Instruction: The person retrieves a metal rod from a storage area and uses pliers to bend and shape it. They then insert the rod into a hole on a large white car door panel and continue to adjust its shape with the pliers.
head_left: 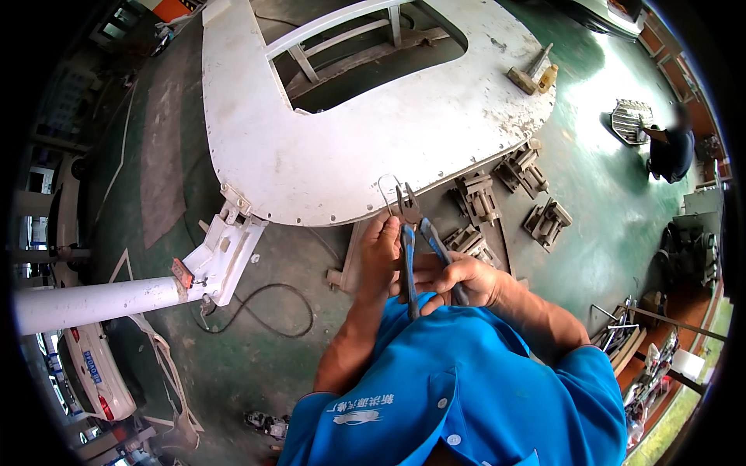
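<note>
In front of my chest, my left hand pinches a thin wire that rises from my fingertips and bends over in a hook. My right hand is closed around the pliers, which have blue and dark handles. Those handles are spread, and the metal jaws point up with their tips apart. The jaws lie right beside the wire; whether they touch it I cannot tell. Just beyond both hands is the rounded near edge of a large white metal platform.
Several heavy metal clamps sit right of the platform's near edge. A hammer and small yellowish bottle rest on its far right. On the left are a white post arm and looped cable. A person crouches at far right.
</note>
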Available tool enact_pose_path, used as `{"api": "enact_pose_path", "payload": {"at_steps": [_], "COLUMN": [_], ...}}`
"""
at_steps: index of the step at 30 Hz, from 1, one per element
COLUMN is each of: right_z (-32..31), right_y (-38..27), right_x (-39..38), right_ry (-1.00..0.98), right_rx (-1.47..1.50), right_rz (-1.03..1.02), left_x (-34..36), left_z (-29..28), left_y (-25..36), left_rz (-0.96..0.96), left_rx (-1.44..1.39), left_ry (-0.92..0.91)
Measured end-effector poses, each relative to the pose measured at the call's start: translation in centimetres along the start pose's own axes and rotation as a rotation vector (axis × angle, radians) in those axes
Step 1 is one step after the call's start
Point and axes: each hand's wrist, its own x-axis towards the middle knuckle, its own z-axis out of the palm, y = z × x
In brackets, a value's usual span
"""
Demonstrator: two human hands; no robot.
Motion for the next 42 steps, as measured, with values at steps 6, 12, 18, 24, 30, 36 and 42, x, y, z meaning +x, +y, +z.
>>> {"api": "enact_pose_path", "payload": {"at_steps": [6, 12, 18, 24, 30, 36, 42], "right_z": [-0.4, -0.4, 0.9, 0.1, -0.1, -1.4, -2.3], "right_y": [1.4, 1.4, 0.4, -1.0, -1.0, -1.0, -0.9], "right_x": [0.0, -0.5, -0.1, -1.3, -1.1, -0.7, -0.8], "right_ry": [0.055, 0.105, 0.304, 0.631, 0.703, 0.746, 0.809], "right_rx": [-0.067, -0.001, -0.324, -1.200, -1.524, -1.643, -1.705], "right_rz": [0.017, -0.068, -0.116, -0.011, -0.186, -0.266, -0.225], "left_x": [1.9, 2.2, 1.5, 0.3, -0.9, -1.4, -1.6], "left_z": [-1.5, -2.7, -4.0, -5.3, -5.4, -4.7, -3.9], "left_y": [-1.1, -0.4, -0.2, 1.5, 3.1, 2.8, 2.8], "left_rz": [0.126, 0.035, -0.064, -0.088, -0.093, -0.086, -0.081], "left_rx": [-0.316, -0.413, -0.410, -0.325, -0.097, -0.023, -0.001], "left_ry": [-0.070, -0.075, -0.024, -0.134, -0.150, -0.110, -0.102]}}
